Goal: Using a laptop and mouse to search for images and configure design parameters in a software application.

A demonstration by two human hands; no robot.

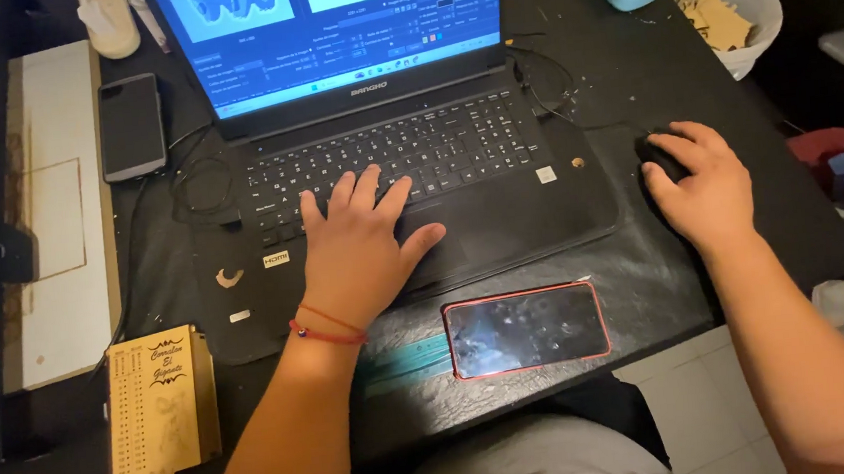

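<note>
Head view, frame centre: left hand [360, 242] flat and open, fingers spread over the laptop [406, 158] keyboard and palm rest. Right of centre: right hand [704, 185] curled around a black mouse [654, 153] on the dark bench [630, 70]. Below the laptop, red-cased phone [527, 328] lying face up; upper left, second phone [130, 126]; lower left, engraved wooden plaque [159, 405].

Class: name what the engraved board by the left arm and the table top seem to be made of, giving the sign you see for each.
Engraved board: probably thin pale plywood, matte; dark burnt-looking lettering suggests laser engraving. Table top: black, faintly wrinkled and glossy, so likely a vinyl or leather-like covering, though that is uncertain.
</note>
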